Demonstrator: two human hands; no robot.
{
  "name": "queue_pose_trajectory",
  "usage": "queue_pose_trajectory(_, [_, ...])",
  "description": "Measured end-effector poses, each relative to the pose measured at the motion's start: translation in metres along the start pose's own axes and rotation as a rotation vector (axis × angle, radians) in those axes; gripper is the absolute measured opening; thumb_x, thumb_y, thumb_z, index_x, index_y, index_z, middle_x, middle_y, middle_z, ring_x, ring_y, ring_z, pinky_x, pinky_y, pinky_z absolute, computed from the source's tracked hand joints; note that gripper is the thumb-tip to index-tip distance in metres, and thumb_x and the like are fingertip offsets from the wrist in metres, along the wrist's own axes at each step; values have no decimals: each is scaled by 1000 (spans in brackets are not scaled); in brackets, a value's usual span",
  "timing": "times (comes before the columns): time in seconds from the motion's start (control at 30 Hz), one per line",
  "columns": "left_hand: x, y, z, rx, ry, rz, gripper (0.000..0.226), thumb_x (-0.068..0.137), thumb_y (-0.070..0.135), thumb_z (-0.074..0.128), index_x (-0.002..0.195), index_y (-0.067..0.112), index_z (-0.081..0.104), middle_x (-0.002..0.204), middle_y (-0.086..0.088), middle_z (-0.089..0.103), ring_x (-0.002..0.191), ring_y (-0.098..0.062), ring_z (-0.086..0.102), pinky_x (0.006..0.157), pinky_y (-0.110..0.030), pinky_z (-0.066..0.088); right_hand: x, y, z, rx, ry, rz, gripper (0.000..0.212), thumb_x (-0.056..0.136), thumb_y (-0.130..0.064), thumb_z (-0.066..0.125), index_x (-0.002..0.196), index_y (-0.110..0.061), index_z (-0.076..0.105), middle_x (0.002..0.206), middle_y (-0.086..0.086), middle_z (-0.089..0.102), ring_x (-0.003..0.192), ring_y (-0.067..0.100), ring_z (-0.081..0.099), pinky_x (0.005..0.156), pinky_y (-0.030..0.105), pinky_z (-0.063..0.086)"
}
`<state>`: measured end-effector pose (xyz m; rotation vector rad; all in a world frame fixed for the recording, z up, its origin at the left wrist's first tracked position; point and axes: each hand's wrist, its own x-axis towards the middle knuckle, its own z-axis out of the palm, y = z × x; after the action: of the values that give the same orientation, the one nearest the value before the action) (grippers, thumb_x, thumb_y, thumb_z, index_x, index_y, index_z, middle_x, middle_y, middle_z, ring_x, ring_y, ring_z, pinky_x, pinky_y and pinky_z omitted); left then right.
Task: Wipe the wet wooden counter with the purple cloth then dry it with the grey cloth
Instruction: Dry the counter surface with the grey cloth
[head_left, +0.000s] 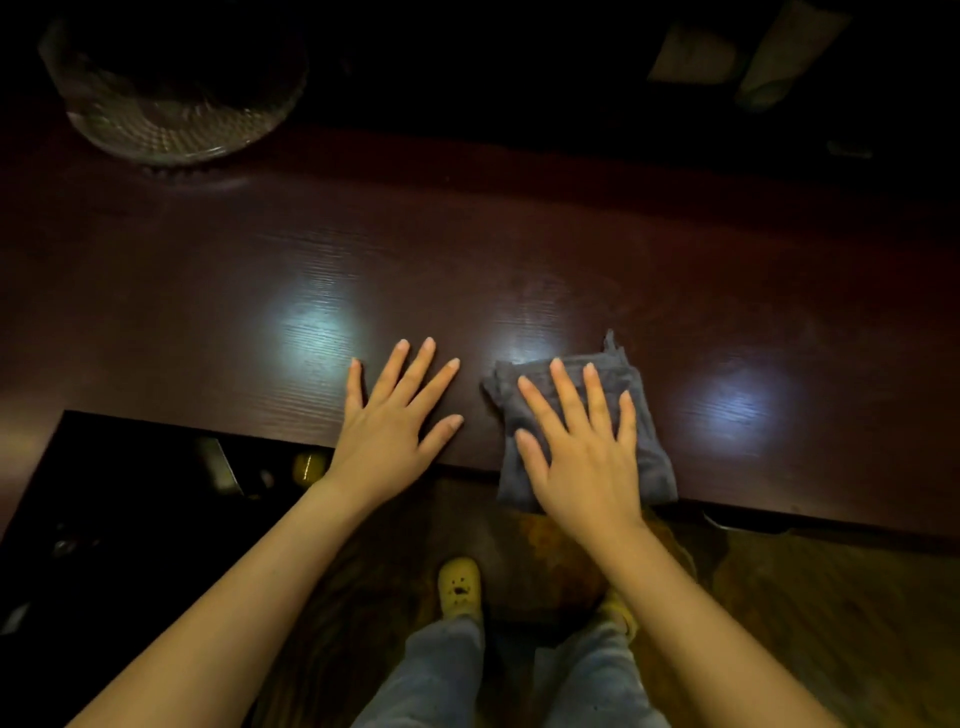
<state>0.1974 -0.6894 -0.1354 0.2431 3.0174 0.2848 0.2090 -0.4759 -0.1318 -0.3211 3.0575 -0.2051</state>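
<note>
A dark wooden counter (519, 249) runs across the view, shiny with light reflections. A folded grey cloth (641, 405) lies at its near edge, one end hanging over the edge. My right hand (582, 447) presses flat on this cloth with fingers spread. My left hand (395, 421) rests flat on the bare counter just left of the cloth, fingers apart, holding nothing. No purple cloth is in view.
A clear glass bowl (171, 88) stands at the counter's far left. Pale cloth-like items (753, 52) lie in the dark at the far right. A dark open recess (145, 493) sits below the counter at left. My feet in yellow slippers (460, 587) stand on the floor.
</note>
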Motion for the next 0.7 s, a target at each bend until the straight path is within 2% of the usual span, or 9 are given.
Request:
queue_pose_trajectory(0.13, [0, 0, 2, 26, 1, 15, 61, 88, 59, 20, 144, 37, 15, 157, 4, 12, 144, -18, 2, 112, -61, 4, 56, -4, -2, 24, -24, 110, 58, 89, -54, 23, 146, -38, 20, 159, 0, 14, 147, 29, 4, 114, 60, 2])
queue_pose_trajectory(0.2, [1, 1, 2, 31, 11, 27, 60, 88, 57, 21, 144, 36, 19, 156, 3, 15, 144, -19, 6, 111, -62, 6, 71, -16, 2, 26, -20, 152, 59, 91, -53, 25, 147, -36, 18, 159, 1, 11, 146, 32, 0, 113, 62, -2])
queue_pose_trajectory(0.3, [1, 3, 1, 8, 23, 27, 61, 87, 56, 24, 143, 33, 24, 155, 1, 20, 144, -21, 11, 110, -63, 8, 43, -29, 4, 22, 53, 59, 58, 89, -49, 33, 144, -32, 30, 156, 4, 24, 145, 35, 14, 113, 62, 10])
queue_pose_trajectory(0.37, [2, 6, 0, -6, 26, 18, 62, 86, 56, 23, 143, 32, 24, 155, 0, 19, 144, -22, 9, 109, -63, 7, 4, -23, 4, 11, 34, -26, 57, 90, -48, 35, 144, -33, 29, 156, 2, 26, 145, 31, 16, 113, 59, 16])
queue_pose_trajectory(0.43, [2, 10, -2, -26, 23, 0, 65, 85, 58, 20, 144, 31, 23, 156, -1, 16, 144, -23, 6, 109, -62, 1, -24, -3, 2, 4, -9, -30, 56, 91, -48, 34, 145, -36, 25, 156, -2, 23, 146, 26, 14, 114, 53, 15])
queue_pose_trajectory(0.5, [2, 17, -2, -37, 20, -27, 69, 84, 60, 17, 145, 29, 21, 157, -3, 13, 144, -25, 1, 109, -60, -4, -31, 31, -2, -9, 4, 37, 54, 90, -47, 33, 143, -37, 29, 155, -3, 27, 145, 24, 20, 114, 50, 16])
queue_pose_trajectory(0.6, [2, 30, 1, -42, 27, -71, 75, 83, 63, 17, 146, 23, 19, 157, -9, 12, 144, -29, -2, 110, -59, -4, -9, 90, -11, -25, 30, 217, 55, 88, -48, 28, 140, -34, 38, 152, 2, 35, 141, 28, 29, 111, 53, 23])
queue_pose_trajectory(0.7, [4, 46, 3, -19, 14, -86, 82, 82, 66, 17, 145, 14, 21, 156, -14, 13, 143, -35, 1, 113, -56, 2, 31, 130, -24, 26, 11, 362, 58, 89, -51, 20, 144, -34, 29, 157, 2, 23, 145, 28, 16, 114, 56, 11])
